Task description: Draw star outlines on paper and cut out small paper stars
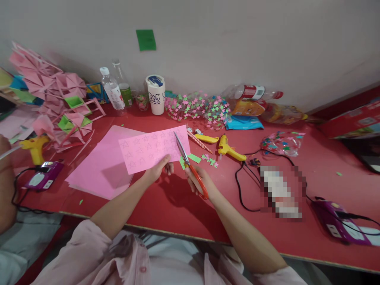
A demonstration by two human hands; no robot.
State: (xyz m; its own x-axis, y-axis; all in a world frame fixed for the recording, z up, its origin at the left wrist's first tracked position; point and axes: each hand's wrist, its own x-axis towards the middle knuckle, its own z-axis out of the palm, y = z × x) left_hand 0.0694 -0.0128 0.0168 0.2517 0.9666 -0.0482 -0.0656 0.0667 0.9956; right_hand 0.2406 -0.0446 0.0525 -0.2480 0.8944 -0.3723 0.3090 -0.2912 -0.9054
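Observation:
A pink paper strip [142, 152] with rows of hand-drawn stars is held up over the table by my left hand [162, 166], thumb on its face and fingers curled behind the lower edge. My right hand [198, 180] grips red-handled scissors [194, 172], whose blades point up and lie over the strip's right part. Whether the blades have the paper between them is hard to make out. Beneath and left of the strip lies a stack of pink paper sheets [97, 166]. Small cut-out stars [209, 160] and a green paper scrap [194, 158] rest just beyond my right hand.
A yellow glue gun [230, 149] with a black cable and a yellow cutter [207, 138] lie to the right. Bottles [113, 93], a white cup [156, 97] and bags of paper stars [197, 109] line the wall. Pink folded paper [50, 85] and another person's arm [6, 186] are at left.

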